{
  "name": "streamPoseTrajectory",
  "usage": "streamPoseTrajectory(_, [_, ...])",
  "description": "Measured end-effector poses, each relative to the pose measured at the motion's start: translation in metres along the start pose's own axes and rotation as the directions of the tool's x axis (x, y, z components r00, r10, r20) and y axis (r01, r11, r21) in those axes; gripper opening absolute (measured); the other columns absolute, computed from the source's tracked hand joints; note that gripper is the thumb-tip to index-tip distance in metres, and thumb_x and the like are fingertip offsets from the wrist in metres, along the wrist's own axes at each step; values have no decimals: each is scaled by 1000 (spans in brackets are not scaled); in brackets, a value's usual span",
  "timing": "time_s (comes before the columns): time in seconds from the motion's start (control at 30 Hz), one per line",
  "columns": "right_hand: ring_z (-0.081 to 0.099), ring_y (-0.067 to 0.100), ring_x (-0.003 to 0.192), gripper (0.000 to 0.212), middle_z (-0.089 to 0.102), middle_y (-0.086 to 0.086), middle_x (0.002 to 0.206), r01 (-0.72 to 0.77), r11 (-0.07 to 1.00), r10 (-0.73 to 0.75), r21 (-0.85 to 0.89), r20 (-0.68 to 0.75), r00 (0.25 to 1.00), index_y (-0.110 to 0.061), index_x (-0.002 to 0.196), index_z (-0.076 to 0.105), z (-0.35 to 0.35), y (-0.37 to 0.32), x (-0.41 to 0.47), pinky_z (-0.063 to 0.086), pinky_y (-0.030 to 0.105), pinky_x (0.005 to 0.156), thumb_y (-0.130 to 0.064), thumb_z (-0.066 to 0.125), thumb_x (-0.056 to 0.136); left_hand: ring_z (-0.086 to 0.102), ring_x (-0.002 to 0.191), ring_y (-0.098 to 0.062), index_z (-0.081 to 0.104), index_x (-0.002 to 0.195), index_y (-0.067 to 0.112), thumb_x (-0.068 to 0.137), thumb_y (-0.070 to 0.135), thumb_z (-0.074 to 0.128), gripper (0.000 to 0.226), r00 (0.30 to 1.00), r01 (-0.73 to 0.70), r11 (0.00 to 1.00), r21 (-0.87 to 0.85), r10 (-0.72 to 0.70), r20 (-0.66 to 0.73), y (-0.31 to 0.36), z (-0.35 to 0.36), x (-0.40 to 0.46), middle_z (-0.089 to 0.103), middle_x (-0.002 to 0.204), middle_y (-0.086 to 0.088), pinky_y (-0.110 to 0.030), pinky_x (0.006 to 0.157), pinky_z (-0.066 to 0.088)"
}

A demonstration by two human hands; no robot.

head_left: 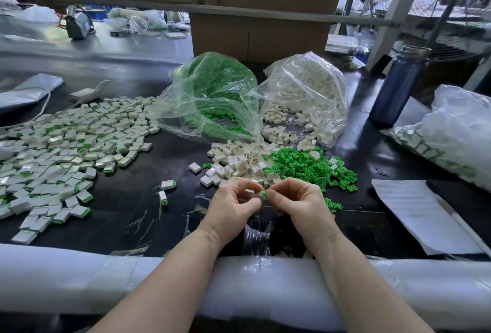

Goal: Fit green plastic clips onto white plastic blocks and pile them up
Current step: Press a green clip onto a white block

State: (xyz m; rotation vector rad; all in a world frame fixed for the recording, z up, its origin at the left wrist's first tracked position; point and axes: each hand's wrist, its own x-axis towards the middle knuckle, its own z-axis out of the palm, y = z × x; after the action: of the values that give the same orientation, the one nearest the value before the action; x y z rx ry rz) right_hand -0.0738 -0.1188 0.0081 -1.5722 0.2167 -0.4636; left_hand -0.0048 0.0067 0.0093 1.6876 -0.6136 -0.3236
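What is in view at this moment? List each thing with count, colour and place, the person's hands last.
finished blocks: a big pile, white with green clips, table left
loose white blocks: small heap, table centre
loose green clips: heap, right of the white heap
bag of green clips: one, clear plastic, behind the heaps
bag of white blocks: one, clear, right of the green bag
bottle: one, dark blue, far right
paper sheet: one, white, right front
cardboard box: one, brown, behind the bags
left hand: pinches a white block, mostly hidden
right hand: pinches a green clip against it
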Motion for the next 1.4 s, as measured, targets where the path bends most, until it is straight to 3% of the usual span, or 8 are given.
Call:
streamPoseTrajectory(0.27, [53, 0, 52, 18, 61, -7, 55, 31, 997, -30, -71, 12, 999, -9, 68, 65, 1, 1, 1, 44, 14, 52, 5, 66, 80, 53, 72, -9, 66, 77, 10, 78, -2, 66, 12, 999, -47, 997, 67, 48, 1, -2, 1, 1, 57, 93, -1, -10, 67, 45])
streamPoseTrajectory(0.47, [50, -1, 49, 16, 59, -8, 55, 32, 996, -29, -88, 36, 999, -8, 69, 65, 2, 0, 0, 41, 13, 51, 4, 67, 80, 54, 71, -7, 65, 75, 14, 78, -3, 64, 18, 999, -41, 996, 78, 42, -9, -2, 1, 1, 57, 96, -3, -7, 66, 44])
streamPoseTrajectory(0.6, [58, 4, 63, 7, 65, -5, 73, -39, 999, 39, -35, 7, 999, -14, 83, 63, 2, 0, -1, 46, 16, 53, -8, 63, 86, 55, 72, -9, 65, 74, 20, 80, 1, 66, 20, 999, -43, 999, 23, 43, -1, -1, 0, 1, 54, 102, -5, -11, 68, 48])
streamPoseTrajectory(0.7, [62, 1, 71, 11, 68, -6, 81, -82, 991, 92, -104, 97, 991, -20, 93, 65, 4, -1, -1, 47, 15, 58, -19, 54, 92, 56, 72, -7, 65, 76, 22, 79, 3, 69, 20, 999, -44, 999, -21, 44, 15, -1, 0, 1, 51, 105, -2, -11, 70, 48])
streamPoseTrajectory(0.8, [58, -2, 65, 19, 65, -8, 70, -75, 987, 100, -140, 181, 978, -20, 84, 69, 4, -4, -2, 45, 13, 58, -19, 52, 92, 51, 69, -7, 66, 78, 21, 78, 6, 71, 16, 998, -39, 999, -30, 41, 52, 0, 1, -1, 48, 104, 3, -10, 70, 47])
streamPoseTrajectory(0.97, [51, 3, 55, 17, 61, 3, 64, -124, 992, 127, -30, 170, 977, -14, 79, 71, 3, -4, -2, 41, 13, 53, -7, 58, 88, 49, 71, -7, 63, 81, 25, 81, 0, 66, 24, 991, -90, 994, 59, 83, 107, 2, 2, -2, 46, 106, -4, -8, 69, 43])
streamPoseTrajectory(1.13, [45, 16, 60, 18, 54, 17, 72, -150, 989, 149, -4, 153, 977, -10, 75, 71, 1, -3, -1, 38, 17, 54, -4, 59, 87, 47, 74, -4, 60, 82, 30, 83, 4, 64, 27, 984, -121, 981, 151, 99, 145, -2, 3, -1, 45, 105, 0, -7, 73, 40])
streamPoseTrajectory(1.4, [45, 16, 59, 17, 56, 19, 73, -177, 984, 174, 11, 137, 975, -8, 74, 72, 2, -5, -2, 39, 17, 53, -2, 60, 85, 50, 76, -8, 55, 78, 39, 81, 7, 62, 33, 978, -148, 963, 227, 108, 179, -9, 4, 1, 41, 98, 12, -23, 82, 47])
